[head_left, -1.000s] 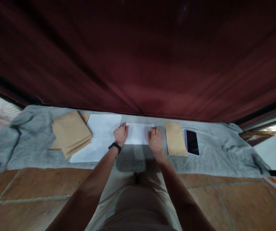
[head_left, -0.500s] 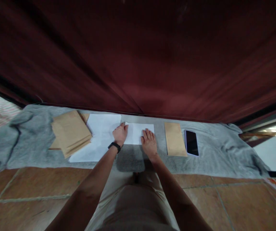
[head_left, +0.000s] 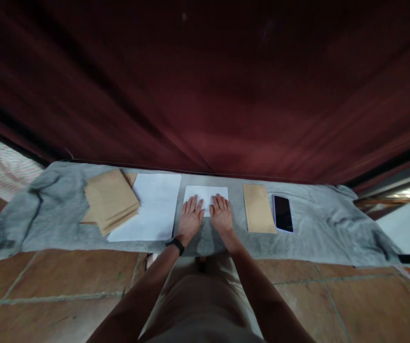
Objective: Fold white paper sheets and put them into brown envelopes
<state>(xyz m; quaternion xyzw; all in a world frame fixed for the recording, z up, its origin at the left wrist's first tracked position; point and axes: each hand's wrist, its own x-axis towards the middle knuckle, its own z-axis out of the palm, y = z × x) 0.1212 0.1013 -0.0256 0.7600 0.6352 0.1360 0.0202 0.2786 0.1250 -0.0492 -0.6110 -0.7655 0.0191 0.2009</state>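
Observation:
A folded white sheet of paper (head_left: pixel 206 194) lies flat on the grey cloth (head_left: pixel 205 243) in front of me. My left hand (head_left: pixel 190 216) presses on its left part, fingers stretched and spread, a dark band around the wrist. On the right part rests my right hand (head_left: pixel 221 213), palm down with its fingers extended. Left of my hands is a larger stack of white paper (head_left: pixel 158 205), partly under a pile of brown envelopes (head_left: pixel 112 200). A single brown envelope (head_left: pixel 260 209) lies to the right of my right hand.
A phone (head_left: pixel 283 213) with a dark screen sits beside the single envelope. Behind the cloth rises a dark red fabric surface (head_left: pixel 205 105). Brown floor tiles (head_left: pixel 65 276) show below, and a white panel (head_left: pixel 407 228) stands at far right.
My left hand has moved right and nearer to me, from a curled grip at the folded sheet's left edge to lying flat on it. My right hand stays on the sheet.

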